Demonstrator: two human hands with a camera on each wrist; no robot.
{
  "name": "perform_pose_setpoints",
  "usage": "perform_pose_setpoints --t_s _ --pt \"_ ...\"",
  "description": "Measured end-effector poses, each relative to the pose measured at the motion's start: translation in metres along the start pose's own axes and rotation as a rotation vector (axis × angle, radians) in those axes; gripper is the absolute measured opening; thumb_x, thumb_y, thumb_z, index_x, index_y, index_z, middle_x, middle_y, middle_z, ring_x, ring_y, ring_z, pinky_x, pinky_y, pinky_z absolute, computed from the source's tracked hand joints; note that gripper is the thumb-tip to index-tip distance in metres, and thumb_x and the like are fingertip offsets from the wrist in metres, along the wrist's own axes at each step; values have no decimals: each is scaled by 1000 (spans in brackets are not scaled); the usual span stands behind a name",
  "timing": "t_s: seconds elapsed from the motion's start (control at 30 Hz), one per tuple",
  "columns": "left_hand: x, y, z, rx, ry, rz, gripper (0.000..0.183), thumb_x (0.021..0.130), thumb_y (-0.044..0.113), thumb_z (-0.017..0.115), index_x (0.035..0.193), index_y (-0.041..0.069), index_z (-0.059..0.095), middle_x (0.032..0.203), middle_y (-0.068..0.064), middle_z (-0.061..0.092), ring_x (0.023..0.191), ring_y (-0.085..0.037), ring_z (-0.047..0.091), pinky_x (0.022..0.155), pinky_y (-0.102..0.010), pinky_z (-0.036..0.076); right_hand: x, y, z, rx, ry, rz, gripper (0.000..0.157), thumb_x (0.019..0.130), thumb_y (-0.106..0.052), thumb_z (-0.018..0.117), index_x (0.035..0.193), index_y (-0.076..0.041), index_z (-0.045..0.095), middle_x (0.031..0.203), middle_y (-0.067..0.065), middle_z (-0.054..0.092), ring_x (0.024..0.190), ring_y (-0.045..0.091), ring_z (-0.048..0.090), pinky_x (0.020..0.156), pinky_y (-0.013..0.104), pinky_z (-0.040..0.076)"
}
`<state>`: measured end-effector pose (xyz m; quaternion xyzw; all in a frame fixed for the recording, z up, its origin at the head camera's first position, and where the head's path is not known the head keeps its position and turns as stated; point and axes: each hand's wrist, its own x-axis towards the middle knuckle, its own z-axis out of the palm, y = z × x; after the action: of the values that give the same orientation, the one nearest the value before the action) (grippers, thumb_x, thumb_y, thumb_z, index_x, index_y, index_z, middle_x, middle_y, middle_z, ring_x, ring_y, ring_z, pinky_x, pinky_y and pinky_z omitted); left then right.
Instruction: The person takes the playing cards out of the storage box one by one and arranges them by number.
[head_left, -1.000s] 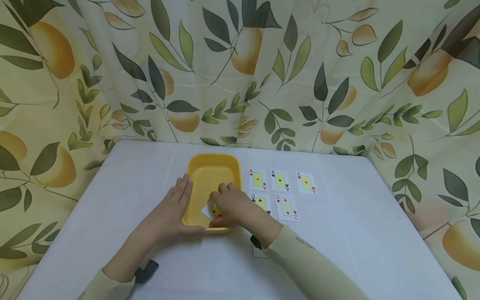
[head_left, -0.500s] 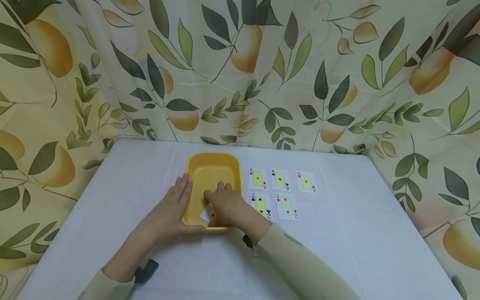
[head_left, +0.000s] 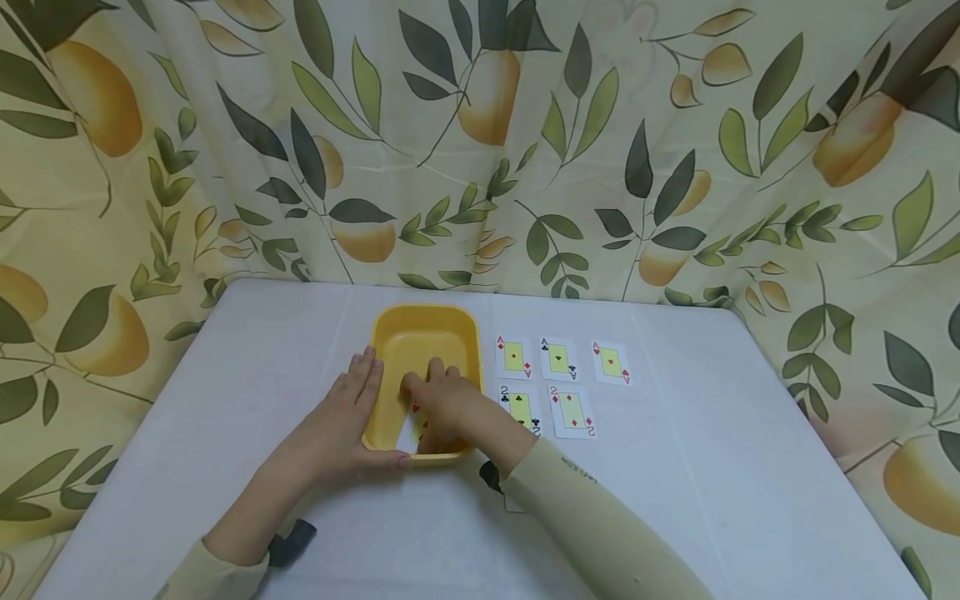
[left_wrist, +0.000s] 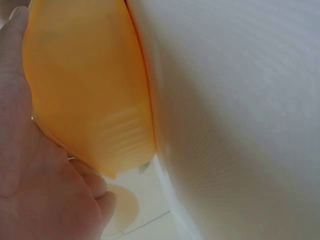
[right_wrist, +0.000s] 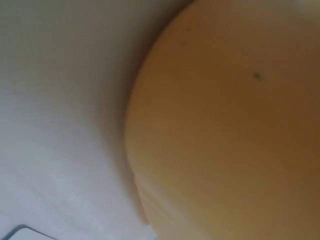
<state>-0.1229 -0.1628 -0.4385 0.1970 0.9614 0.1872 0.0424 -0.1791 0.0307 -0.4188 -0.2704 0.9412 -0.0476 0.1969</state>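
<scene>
My left hand (head_left: 341, 417) rests against a yellow plastic tray (head_left: 420, 321), its straight fingers along the left side and the thumb across the front rim. The left wrist view shows that hand beside the tray's outer wall (left_wrist: 90, 75). Inside the tray, my right hand (head_left: 450, 404) has its fingers bent over a playing card (head_left: 407, 435) with red hearts, pinching it near the front end. Most of that card is hidden under the hand. The tray wall (right_wrist: 225, 140) fills much of the right wrist view.
Face-up playing cards lie right of the tray: ace of diamonds (head_left: 513, 358), ace of clubs (head_left: 558, 360), ace of hearts (head_left: 611, 363), two of clubs (head_left: 519, 404) and two of diamonds (head_left: 572, 412). Another card's white edge (head_left: 514, 505) shows beneath the right forearm. A patterned curtain (head_left: 450, 192) hangs behind the table.
My right hand has shifted slightly left inside the tray, and the hearts card has turned to lie more lengthwise. The left hand and tray stay put.
</scene>
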Motion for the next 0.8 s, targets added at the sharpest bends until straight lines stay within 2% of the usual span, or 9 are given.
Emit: perform_pose_setpoints --t_s 0.1,0.17,0.3,0.4,0.63,0.8 --pt "0 0 0 2 -2 0 137 67 88 61 159 1 9 168 -13 -3 155 -30 -1 124 -51 17 -3 -1 0 11 9 -14 73 65 -37 94 127 -36 55 114 5 47 100 24 41 78 33 43" --pt "0 0 0 0 -3 1 136 68 86 63 159 1 8 168 -13 -4 155 -30 -1 124 -52 16 -4 -1 0 23 24 -38 66 67 -35 92 124 -39 59 115 5 47 101 25 40 77 33 44" --pt "0 1 0 1 4 11 134 69 82 66 159 0 8 168 -14 -3 155 -31 -1 124 -52 16 -7 -1 1 55 55 -99 49 73 -32 89 114 -40 65 117 6 44 99 24 42 72 28 46" --pt "0 0 0 8 7 14 134 70 82 66 159 0 8 168 -14 -3 155 -32 0 123 -53 16 -7 -1 3 48 75 -136 45 77 -34 86 115 -40 64 120 6 46 99 22 45 74 27 48" --pt "0 -1 1 5 6 7 135 69 83 66 159 0 10 168 -14 -3 155 -32 0 123 -53 17 -5 0 6 -44 126 -166 62 75 -49 84 127 -33 55 123 5 53 105 23 48 86 32 50" --pt "0 0 1 8 2 4 136 68 88 60 159 0 9 168 -14 -3 155 -32 0 124 -53 16 -8 2 3 -37 184 -156 93 71 -48 86 148 -22 40 138 3 54 119 22 49 105 37 47"
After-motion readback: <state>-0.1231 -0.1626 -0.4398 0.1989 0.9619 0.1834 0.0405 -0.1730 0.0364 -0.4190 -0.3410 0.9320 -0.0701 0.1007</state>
